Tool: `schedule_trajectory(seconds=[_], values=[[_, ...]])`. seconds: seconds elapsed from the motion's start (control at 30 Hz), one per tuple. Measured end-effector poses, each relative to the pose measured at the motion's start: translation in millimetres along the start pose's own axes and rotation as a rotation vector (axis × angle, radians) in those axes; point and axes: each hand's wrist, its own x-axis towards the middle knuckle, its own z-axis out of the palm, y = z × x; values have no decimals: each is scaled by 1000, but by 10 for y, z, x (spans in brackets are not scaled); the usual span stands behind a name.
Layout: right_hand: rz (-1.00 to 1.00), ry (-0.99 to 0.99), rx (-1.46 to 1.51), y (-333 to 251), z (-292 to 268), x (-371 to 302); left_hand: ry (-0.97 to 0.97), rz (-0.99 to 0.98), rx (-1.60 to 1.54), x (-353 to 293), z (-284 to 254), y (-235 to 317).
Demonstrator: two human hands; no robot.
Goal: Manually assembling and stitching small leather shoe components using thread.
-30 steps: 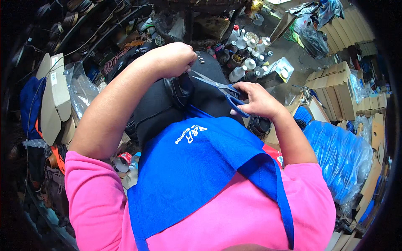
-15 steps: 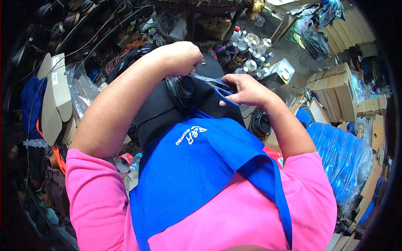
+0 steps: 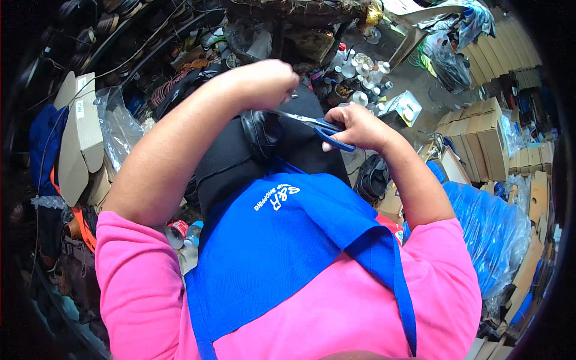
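Above my lap, my right hand [image 3: 359, 127] grips a pair of scissors [image 3: 342, 143] by their blue handles. Their metal blades point left, toward the underside of my left hand [image 3: 271, 84]. That hand is closed, its fingers curled and turned mostly away, so whatever is pinched in them is hidden. Just below it, a shiny black leather-like piece [image 3: 262, 133] rests on my dark-trousered lap; its kind is unclear. The blade tips lie close to the top of this piece, and I cannot tell whether they touch it.
Several white-capped bottles [image 3: 360, 98] stand on the floor ahead to the right. Cardboard boxes [image 3: 471, 141] and a plastic-wrapped blue bundle [image 3: 489, 222] lie at right. Boards [image 3: 84, 138] and clear plastic [image 3: 117, 129] are at left. A worn table [image 3: 300, 9] stands ahead.
My right hand has shifted slightly to the right with the scissors, whose handles now sit closer together. My left hand has moved a little to the right and stays closed.
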Motion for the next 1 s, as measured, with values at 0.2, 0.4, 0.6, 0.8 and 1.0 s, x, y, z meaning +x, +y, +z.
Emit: schedule_trajectory(seconds=[0.2, 0.4, 0.6, 0.8, 1.0], values=[[-62, 136, 94, -41, -138, -32, 568, 31, -26, -34, -434, -198], [-316, 345, 309, 134, -962, 267, 402, -592, 230, -607, -203, -967], [-121, 707, 49, -19, -1678, 738, 373, -676, -576, -912, 531, -753], [160, 761, -364, -270, -1866, 1138, 640, -718, -1886, -1057, 890, 118], [185, 764, -612, -253, -1951, 1475, 506, -600, -2073, -883, 1108, 293]])
